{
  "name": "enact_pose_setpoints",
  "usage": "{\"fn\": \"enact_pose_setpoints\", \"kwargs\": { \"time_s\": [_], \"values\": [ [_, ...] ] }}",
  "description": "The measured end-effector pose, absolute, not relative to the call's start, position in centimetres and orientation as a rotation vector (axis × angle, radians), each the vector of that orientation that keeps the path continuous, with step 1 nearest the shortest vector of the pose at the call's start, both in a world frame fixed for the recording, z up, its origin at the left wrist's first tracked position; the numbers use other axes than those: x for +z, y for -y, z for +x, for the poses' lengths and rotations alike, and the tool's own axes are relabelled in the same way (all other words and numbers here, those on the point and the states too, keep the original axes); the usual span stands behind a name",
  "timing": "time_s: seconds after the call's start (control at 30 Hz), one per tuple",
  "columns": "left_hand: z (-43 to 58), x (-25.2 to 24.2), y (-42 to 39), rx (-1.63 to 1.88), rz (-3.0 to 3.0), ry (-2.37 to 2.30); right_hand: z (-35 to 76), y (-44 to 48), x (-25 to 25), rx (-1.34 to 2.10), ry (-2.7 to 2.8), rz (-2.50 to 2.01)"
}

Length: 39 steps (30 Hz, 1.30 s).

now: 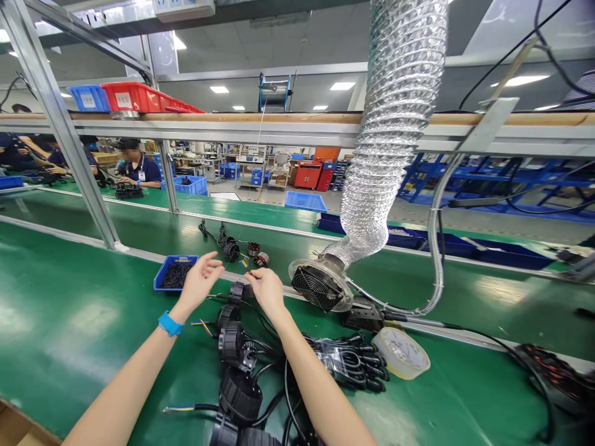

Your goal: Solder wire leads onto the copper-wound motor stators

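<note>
My left hand [201, 282], with a blue band [170, 324] at its wrist, is held over the bench with fingers apart and nothing visible in them. Just left of it sits a small blue tray [160, 282] of short black pieces [175, 276]. My right hand [268, 290] pinches something small and dark at the fingertips, too small to make out. Below and between my arms runs a row of round black housings [240, 395] with black cables. Coloured wire ends [180, 409] stick out to their left.
A fan [317, 290] on a silver duct [395, 124] hangs right of my hands. Bundled black cables [348, 362] and a tape roll [402, 353] lie at the right. Motor-like parts [261, 259] lie beyond the rail. A metal post [69, 136] rises at the left. A co-worker [141, 167] sits across.
</note>
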<state>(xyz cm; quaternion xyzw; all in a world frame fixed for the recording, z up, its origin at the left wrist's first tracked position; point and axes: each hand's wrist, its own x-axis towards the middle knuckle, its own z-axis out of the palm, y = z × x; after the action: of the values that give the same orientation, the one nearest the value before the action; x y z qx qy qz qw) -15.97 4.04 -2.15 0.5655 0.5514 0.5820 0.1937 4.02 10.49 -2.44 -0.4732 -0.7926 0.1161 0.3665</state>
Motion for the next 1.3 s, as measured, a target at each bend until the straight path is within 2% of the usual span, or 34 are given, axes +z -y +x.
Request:
{"fn": "enact_pose_setpoints", "kwargs": {
  "time_s": [0.1, 0.17, 0.23, 0.3, 0.4, 0.57, 0.63, 0.73, 0.97, 1.3],
  "values": [
    [-19.9, -2.5, -4.3, 1.455, 1.691, -2.131, 5.1, -10.9, -2.0, 0.097, 1.931, -1.444],
    [-22.1, -3.3, -4.5, 1.060, 1.782, -2.490, 4.9, -10.4, -1.8, -0.026, 1.921, -1.518],
    [-23.5, -4.2, -4.6, 0.668, 1.833, -2.677, 3.8, -9.4, -1.9, -0.085, 2.039, -1.400],
    [-24.1, -4.9, -4.7, 0.431, 1.862, -2.738, 2.4, -8.4, -2.5, -0.094, 2.281, -1.076],
    [-24.4, -5.3, -4.9, 0.271, 1.918, -2.744, 1.0, -7.7, -3.4, -0.070, 2.590, -0.687],
    [-24.7, -4.6, -4.8, 0.094, 1.891, -2.747, 1.3, -8.2, -3.5, -0.177, 2.651, -0.836],
    [-24.7, -4.3, -4.7, 0.061, 1.845, -2.747, 1.5, -8.5, -3.3, -0.194, 2.665, -0.914],
    [-24.6, -4.1, -4.7, 0.083, 1.844, -2.732, 1.5, -8.5, -3.2, -0.043, 2.631, -0.966],
    [-24.4, -4.4, -4.5, 0.306, 1.887, -2.701, 1.4, -7.9, -3.1, 0.169, 2.361, -1.013],
    [-24.0, -3.8, -4.0, 0.552, 1.824, -2.723, 1.2, -8.2, -3.4, 0.580, 2.111, -0.823]
  ]
}}
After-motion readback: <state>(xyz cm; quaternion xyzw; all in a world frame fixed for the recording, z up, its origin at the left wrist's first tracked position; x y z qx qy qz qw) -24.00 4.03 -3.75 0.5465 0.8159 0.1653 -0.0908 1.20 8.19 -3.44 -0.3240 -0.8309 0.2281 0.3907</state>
